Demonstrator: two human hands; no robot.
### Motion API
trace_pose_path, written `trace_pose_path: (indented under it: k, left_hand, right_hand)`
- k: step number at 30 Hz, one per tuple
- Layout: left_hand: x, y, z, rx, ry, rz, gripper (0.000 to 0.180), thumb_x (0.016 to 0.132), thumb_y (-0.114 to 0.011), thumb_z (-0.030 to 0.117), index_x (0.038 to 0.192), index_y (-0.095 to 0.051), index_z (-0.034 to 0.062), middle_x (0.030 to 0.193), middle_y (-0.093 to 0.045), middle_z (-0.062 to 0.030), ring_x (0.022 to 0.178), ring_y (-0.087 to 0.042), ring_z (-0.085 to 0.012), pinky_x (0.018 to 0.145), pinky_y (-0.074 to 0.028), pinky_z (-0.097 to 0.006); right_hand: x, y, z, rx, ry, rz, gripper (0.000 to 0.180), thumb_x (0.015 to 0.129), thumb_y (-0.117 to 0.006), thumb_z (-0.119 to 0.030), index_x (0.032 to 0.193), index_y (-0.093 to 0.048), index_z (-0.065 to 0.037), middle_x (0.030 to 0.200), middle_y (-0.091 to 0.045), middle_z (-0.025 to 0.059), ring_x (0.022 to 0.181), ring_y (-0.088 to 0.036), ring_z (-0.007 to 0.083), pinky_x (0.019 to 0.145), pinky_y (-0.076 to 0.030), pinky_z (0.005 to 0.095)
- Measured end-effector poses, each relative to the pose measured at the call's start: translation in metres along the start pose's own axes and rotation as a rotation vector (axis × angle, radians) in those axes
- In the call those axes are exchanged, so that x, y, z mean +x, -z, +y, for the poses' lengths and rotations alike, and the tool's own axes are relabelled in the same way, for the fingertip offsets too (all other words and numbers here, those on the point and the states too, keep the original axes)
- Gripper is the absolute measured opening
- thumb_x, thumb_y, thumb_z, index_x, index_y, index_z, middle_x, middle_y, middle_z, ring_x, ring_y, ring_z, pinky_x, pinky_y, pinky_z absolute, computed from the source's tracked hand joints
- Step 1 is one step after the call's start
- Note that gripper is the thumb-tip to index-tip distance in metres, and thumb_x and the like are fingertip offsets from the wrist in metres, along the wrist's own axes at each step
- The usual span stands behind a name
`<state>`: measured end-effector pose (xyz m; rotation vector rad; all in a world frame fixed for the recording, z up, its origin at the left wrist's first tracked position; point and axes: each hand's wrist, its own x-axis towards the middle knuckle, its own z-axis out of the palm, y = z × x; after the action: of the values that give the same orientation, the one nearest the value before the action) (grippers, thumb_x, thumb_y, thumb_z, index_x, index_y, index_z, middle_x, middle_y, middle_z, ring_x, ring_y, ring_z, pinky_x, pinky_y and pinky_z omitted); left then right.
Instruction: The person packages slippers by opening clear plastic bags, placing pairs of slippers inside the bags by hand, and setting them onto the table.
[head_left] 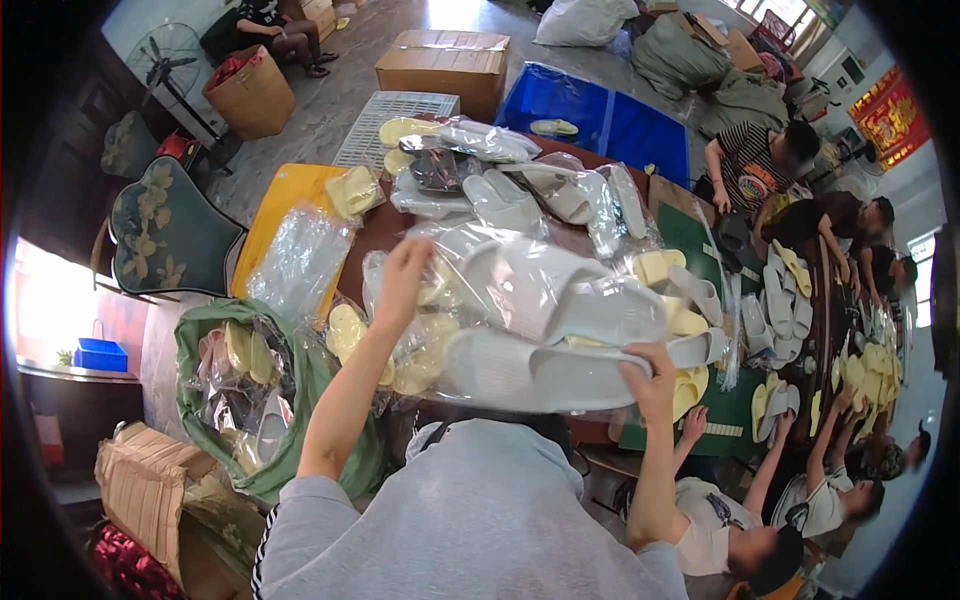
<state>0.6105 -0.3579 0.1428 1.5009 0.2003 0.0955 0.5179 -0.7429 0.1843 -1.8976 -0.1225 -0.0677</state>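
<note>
Several light grey slippers (545,372) in clear plastic hang close in front of my chest, over the table. My right hand (652,378) grips them at the lower right, thumb over a heel end. At the upper left, my left hand (403,272) has its fingers pinched together on the edge of the clear plastic bag (440,262). Its fingertips are slightly blurred. Behind and under these, more bagged slippers lie heaped, with a bagged grey pair (500,200) farther back and bagged yellow slippers (347,332) beside my left forearm.
A green sack (300,462) of bagged slippers stands at my left, below a yellow board (262,235) with clear bags (300,258). Loose yellow slippers (690,390) lie to the right, where co-workers (740,520) sit along the table. Blue bins (560,95) stand beyond.
</note>
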Motion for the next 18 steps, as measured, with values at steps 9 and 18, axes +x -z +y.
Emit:
trace_pose_path:
  k: [9, 18]
  left_hand:
    - [-0.033, -0.033, -0.029, 0.094, 0.162, -0.202, 0.039, 0.097, -0.046, 0.034, 0.112, -0.056, -0.0001, 0.086, -0.059, -0.0052, 0.074, -0.057, -0.0117, 0.064, -0.049, -0.026]
    - [-0.036, -0.069, -0.026, 0.205, 0.204, -0.429, 0.028, 0.093, -0.056, 0.025, 0.089, -0.059, -0.0022, 0.074, -0.059, -0.0032, 0.067, -0.055, -0.0105, 0.061, -0.044, -0.027]
  right_hand:
    - [-0.038, 0.025, 0.025, 0.004, -0.085, 0.414, 0.019, 0.082, -0.065, -0.006, 0.101, -0.062, -0.002, 0.100, -0.060, 0.0043, 0.096, -0.055, 0.0144, 0.088, -0.040, 0.0265]
    - [-0.071, 0.037, 0.055, 0.052, -0.190, 0.500, 0.022, 0.083, -0.064, -0.008, 0.104, -0.060, -0.002, 0.100, -0.057, 0.0041, 0.097, -0.053, 0.0140, 0.091, -0.036, 0.0259]
